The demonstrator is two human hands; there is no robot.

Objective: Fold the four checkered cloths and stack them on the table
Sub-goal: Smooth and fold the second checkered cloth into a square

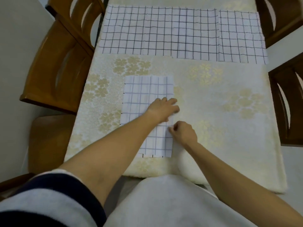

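A white checkered cloth (141, 97), folded into a long strip, lies on the table in front of me. My left hand (164, 108) rests flat on its right edge about halfway along, fingers spread and straight. My right hand (183, 132) pinches the same right edge a little nearer to me, fingers curled. Across the far part of the table lie unfolded checkered cloths: a wide one (155, 31) and a smaller one (241, 36) overlapping it at the right.
The table carries a cream cloth with a pale flower pattern (213, 99). Wooden chairs stand close on the left (62, 63) and on the right (288, 102). Another chair back (278, 15) is at the far right.
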